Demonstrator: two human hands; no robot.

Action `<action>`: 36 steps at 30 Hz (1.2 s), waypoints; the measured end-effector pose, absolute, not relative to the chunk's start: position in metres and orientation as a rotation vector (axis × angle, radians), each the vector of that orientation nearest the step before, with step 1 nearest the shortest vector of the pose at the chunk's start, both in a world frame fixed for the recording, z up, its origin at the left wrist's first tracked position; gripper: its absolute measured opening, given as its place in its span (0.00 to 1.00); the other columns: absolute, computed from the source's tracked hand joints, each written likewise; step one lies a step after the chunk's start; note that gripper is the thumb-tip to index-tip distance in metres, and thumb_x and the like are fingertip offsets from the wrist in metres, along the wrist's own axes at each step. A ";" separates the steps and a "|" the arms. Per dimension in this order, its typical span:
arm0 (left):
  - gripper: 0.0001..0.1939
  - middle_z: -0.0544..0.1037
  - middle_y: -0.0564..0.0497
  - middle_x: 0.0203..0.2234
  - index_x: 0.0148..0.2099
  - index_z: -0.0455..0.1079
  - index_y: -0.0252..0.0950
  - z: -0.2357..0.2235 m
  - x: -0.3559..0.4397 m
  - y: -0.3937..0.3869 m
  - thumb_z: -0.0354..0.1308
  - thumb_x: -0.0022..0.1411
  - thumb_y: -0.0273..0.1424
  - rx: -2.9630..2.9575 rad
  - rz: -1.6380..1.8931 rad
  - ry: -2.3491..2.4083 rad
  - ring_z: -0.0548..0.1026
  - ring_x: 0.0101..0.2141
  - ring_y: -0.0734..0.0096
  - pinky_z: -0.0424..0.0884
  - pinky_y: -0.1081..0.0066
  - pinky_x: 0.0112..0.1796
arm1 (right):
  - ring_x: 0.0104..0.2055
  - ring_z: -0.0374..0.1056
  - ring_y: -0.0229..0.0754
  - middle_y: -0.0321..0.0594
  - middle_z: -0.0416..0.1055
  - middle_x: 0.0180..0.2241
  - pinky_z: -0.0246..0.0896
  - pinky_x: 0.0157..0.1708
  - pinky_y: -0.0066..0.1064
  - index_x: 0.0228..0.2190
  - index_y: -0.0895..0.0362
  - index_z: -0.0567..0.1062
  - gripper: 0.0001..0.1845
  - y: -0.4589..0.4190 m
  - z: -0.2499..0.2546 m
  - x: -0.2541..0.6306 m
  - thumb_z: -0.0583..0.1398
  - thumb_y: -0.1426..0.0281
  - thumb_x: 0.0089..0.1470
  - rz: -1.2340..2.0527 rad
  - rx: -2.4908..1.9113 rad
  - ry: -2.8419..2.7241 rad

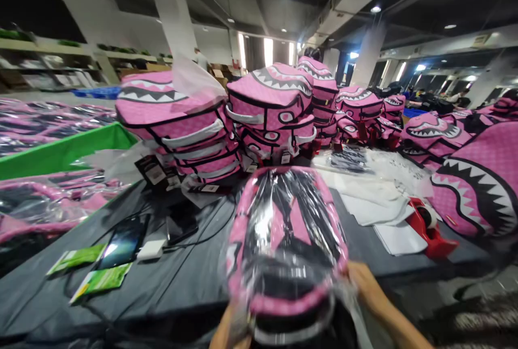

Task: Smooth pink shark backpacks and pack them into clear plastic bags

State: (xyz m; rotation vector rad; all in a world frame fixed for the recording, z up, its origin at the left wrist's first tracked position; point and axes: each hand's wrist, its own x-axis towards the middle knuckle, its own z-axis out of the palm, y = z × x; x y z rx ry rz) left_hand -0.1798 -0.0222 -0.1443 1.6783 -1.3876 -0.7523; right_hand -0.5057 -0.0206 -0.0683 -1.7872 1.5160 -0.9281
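Observation:
A pink and black backpack [285, 241] wrapped in a clear plastic bag lies in front of me on the dark grey table [186, 279], its top pointing away. My right hand [362, 279] grips the bag's near right corner with fingers closed on the plastic. My left hand [229, 330] shows only partly at the bottom edge, pressed against the bag's near left side; its fingers are mostly hidden.
Stacks of pink shark-mouth backpacks [182, 122] fill the table's far side and right [473, 187]. A red tape dispenser [429, 227] and white sheets [380, 198] lie right. A phone [123, 241], charger and green leaflets [101, 279] lie left. Bagged backpacks [44, 203] pile at left.

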 end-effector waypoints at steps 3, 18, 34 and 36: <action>0.20 0.76 0.48 0.34 0.44 0.70 0.39 -0.113 -0.183 -0.046 0.53 0.61 0.49 1.400 -0.815 -1.416 0.77 0.37 0.56 0.78 0.59 0.42 | 0.29 0.65 0.41 0.36 0.69 0.26 0.64 0.32 0.32 0.27 0.55 0.71 0.14 -0.078 -0.034 -0.486 0.51 0.60 0.54 -0.939 -1.793 1.442; 0.23 0.79 0.43 0.53 0.56 0.73 0.43 -0.161 -0.236 0.026 0.51 0.69 0.48 1.268 -0.913 -1.666 0.75 0.56 0.50 0.72 0.47 0.57 | 0.48 0.74 0.56 0.52 0.74 0.48 0.72 0.48 0.45 0.51 0.58 0.69 0.33 0.008 -0.070 -0.487 0.63 0.48 0.53 -0.881 -1.876 2.003; 0.19 0.76 0.40 0.52 0.57 0.68 0.35 -0.112 -0.285 -0.032 0.44 0.70 0.19 0.689 -0.003 -2.433 0.77 0.50 0.61 0.78 0.62 0.48 | 0.31 0.74 0.43 0.37 0.76 0.31 0.57 0.30 0.31 0.37 0.53 0.71 0.12 0.049 -0.078 -0.493 0.53 0.79 0.55 -0.516 -2.234 2.325; 0.19 0.75 0.41 0.54 0.59 0.67 0.37 -0.102 -0.294 -0.047 0.47 0.70 0.21 0.502 0.117 -2.563 0.75 0.50 0.61 0.76 0.62 0.48 | 0.30 0.74 0.42 0.36 0.76 0.31 0.55 0.30 0.29 0.37 0.53 0.71 0.11 0.053 -0.079 -0.493 0.53 0.78 0.57 -0.553 -2.194 2.312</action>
